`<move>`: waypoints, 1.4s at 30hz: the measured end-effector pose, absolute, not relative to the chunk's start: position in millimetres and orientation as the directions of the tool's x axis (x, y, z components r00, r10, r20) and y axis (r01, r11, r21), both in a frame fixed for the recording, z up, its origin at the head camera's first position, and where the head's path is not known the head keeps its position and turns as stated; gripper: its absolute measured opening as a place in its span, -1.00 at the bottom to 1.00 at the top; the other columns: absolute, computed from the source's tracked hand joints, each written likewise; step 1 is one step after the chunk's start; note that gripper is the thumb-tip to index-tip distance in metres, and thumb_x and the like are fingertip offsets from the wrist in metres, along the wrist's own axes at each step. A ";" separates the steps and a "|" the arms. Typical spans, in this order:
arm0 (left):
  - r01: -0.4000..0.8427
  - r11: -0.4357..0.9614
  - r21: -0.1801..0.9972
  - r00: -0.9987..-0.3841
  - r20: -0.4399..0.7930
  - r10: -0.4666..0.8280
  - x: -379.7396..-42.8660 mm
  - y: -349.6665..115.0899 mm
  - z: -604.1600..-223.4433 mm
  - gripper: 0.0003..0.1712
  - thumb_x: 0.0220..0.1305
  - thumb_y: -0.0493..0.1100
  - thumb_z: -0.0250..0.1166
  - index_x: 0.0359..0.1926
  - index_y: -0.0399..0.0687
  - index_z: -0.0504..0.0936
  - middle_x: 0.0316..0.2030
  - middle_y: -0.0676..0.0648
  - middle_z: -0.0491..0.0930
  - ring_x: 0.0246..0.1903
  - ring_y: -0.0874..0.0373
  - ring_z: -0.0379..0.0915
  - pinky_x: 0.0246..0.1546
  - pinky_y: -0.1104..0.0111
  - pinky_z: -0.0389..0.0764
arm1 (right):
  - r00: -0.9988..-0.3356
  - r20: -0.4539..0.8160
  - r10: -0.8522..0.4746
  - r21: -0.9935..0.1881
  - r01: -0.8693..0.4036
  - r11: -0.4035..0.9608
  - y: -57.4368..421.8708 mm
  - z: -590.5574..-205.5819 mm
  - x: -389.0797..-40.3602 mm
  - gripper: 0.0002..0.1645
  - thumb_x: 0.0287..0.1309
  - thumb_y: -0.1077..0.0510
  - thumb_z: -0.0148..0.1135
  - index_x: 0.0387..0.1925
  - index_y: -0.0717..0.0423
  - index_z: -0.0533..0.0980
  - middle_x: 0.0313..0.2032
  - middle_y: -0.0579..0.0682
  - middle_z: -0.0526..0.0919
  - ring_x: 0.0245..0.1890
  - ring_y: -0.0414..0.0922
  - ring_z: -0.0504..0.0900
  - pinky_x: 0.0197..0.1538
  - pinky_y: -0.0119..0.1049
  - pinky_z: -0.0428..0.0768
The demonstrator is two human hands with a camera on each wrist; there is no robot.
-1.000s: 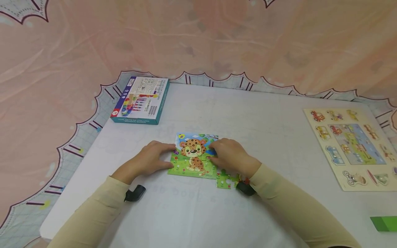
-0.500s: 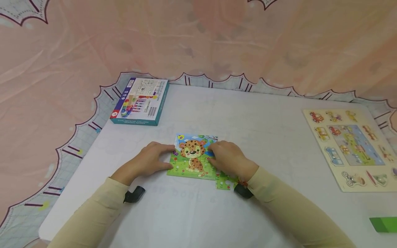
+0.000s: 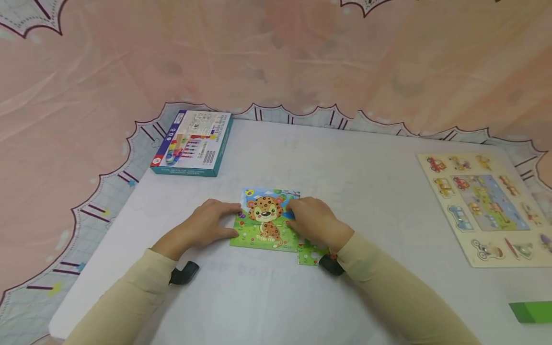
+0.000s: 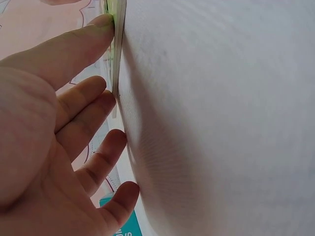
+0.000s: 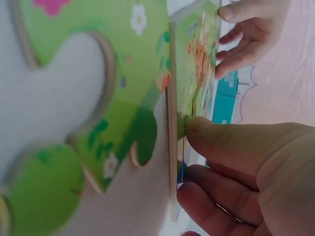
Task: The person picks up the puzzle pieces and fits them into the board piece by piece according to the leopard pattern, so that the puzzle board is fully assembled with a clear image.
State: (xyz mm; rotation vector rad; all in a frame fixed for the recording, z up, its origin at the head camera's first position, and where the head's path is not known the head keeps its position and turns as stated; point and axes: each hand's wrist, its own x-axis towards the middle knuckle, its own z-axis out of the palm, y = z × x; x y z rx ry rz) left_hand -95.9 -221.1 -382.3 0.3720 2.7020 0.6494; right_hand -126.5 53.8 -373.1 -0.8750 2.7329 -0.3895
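Note:
A leopard jigsaw puzzle (image 3: pixel 266 230) lies on the white table, its picture nearly whole, with seams showing across the middle. My left hand (image 3: pixel 206 223) rests at its left edge; in the left wrist view the thumb (image 4: pixel 101 29) and loosely bent fingers touch the side of the board. At the right edge my right hand (image 3: pixel 316 220) pinches a puzzle piece (image 5: pixel 183 147) between thumb and curled fingers, against the board; most of that piece is hidden. Loose green puzzle pieces (image 3: pixel 307 254) lie just below the right hand, partly covered by the wrist.
A flat boxed toy (image 3: pixel 194 143) lies at the back left. At the right is a wooden picture board (image 3: pixel 465 244) with vehicle shapes. A green block (image 3: pixel 532 312) sits at the right front. A patterned pink cloth (image 3: pixel 280 57) hangs behind the table (image 3: pixel 345 163).
The whole scene has shifted slightly left and down in the head view. Both hands keep their places at the puzzle's edges; the right wrist has dropped slightly over the loose pieces.

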 end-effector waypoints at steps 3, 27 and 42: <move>0.174 0.860 0.479 -0.910 -0.256 0.327 -95.3 -221.5 -383.1 -0.26 0.16 -0.01 0.50 0.35 -0.04 0.51 0.28 -0.11 0.49 0.30 -0.19 0.23 0.29 -0.17 0.27 | -0.788 -0.144 -0.598 -0.306 -0.539 0.785 54.1 -373.7 -124.5 -0.78 0.28 0.06 0.35 -0.15 0.12 0.65 -0.28 -0.04 0.71 -0.30 -0.09 0.61 -0.13 -0.15 0.59; 0.175 0.857 0.485 -0.910 -0.252 0.329 -94.2 -221.2 -382.6 -0.28 0.15 -0.02 0.50 0.33 -0.04 0.53 0.27 -0.10 0.51 0.29 -0.18 0.25 0.28 -0.15 0.28 | -0.786 -0.145 -0.602 -0.324 -0.537 0.779 57.7 -375.5 -122.8 -0.70 0.30 0.10 0.32 0.01 0.13 0.65 -0.17 0.02 0.73 -0.20 -0.07 0.64 -0.08 -0.15 0.61; 0.171 0.860 0.481 -0.899 -0.281 0.336 -95.6 -222.7 -381.5 -0.22 0.14 -0.01 0.51 0.38 -0.01 0.49 0.29 -0.12 0.48 0.29 -0.18 0.23 0.27 -0.14 0.32 | -0.784 -0.197 -0.589 -0.402 -0.483 0.778 68.5 -375.0 -126.7 -0.49 0.34 0.04 0.28 0.28 0.06 0.53 0.15 0.01 0.64 0.15 0.06 0.57 0.14 -0.06 0.54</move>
